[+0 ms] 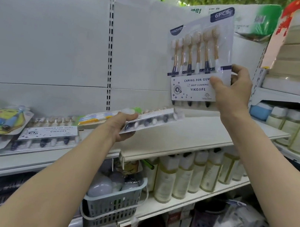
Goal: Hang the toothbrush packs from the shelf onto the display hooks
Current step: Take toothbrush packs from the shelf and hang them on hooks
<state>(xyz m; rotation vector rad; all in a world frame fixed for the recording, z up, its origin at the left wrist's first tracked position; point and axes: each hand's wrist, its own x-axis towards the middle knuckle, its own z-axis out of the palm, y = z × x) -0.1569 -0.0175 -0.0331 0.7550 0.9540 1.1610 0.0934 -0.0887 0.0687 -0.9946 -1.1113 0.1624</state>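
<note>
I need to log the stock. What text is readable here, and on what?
"6PCS", "YIKOJIFE", "CARING FOR GUM", "DEEP CLEANING": raised toothbrush pack in the right hand.
"YIKOJIFE": pack lying on the shelf.
Left hand packs, bottle labels, top packages: unreadable.

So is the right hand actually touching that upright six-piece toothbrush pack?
Touching. The head view shows the right hand pinching the upright toothbrush pack at its lower right edge, thumb across the front label and fingers wrapped behind.
</note>
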